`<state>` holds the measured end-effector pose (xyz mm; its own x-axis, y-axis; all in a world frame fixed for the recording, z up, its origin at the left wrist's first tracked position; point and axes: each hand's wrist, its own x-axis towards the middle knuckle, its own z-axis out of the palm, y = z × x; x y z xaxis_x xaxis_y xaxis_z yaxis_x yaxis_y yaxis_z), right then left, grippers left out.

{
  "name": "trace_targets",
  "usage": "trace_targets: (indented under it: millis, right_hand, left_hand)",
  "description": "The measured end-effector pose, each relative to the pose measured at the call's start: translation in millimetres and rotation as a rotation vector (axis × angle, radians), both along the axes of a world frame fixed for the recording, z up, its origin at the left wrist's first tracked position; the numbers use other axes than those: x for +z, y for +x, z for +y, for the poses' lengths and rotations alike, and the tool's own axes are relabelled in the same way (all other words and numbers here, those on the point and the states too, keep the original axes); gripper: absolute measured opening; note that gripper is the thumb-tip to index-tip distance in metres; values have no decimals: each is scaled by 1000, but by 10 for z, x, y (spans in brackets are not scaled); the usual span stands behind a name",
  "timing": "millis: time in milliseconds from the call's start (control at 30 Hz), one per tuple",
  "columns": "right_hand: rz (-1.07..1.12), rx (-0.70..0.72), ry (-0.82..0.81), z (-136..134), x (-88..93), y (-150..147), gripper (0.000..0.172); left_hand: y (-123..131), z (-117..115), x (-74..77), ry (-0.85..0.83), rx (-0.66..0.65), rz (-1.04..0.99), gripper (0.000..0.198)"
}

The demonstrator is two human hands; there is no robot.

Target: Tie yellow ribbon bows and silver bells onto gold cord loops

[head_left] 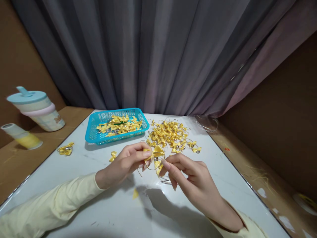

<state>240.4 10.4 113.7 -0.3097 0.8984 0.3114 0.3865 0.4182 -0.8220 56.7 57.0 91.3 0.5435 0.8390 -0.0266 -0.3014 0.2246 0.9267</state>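
Observation:
My left hand (125,162) and my right hand (190,180) meet above the middle of the white table (99,198). Both pinch one small yellow ribbon bow (157,152) with a silver bell and a thin gold wire loop. The left fingers grip its left side, the right fingertips its lower right. Just beyond lies a pile of yellow bows with bells (170,134). A blue plastic basket (95,132) holding more yellow bows stands at the back left.
A lidded cup with a teal top (37,109) and a yellow roll (21,135) sit on the wooden ledge at left. Loose bows (65,148) lie on the table's left side. A grey curtain (158,56) hangs behind. Clear wire loops (206,124) lie back right.

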Motion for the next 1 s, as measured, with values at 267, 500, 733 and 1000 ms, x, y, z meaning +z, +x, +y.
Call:
trace_targets:
  millis: [267, 500, 733, 1000]
  right_hand:
    - [-4, 24, 25, 21, 1, 14, 18]
    - [-26, 52, 63, 29, 11, 24, 18]
    - [-77, 73, 140, 21, 55, 62, 15]
    - [-162, 114, 242, 36, 102, 129, 12]
  left_hand:
    - [2, 1, -13, -50, -43, -59, 16]
    - [1, 26, -12, -44, -77, -58, 18]
    - [-19, 18, -10, 22, -82, 10, 17]
    - [-58, 24, -8, 118, -164, 83, 15]
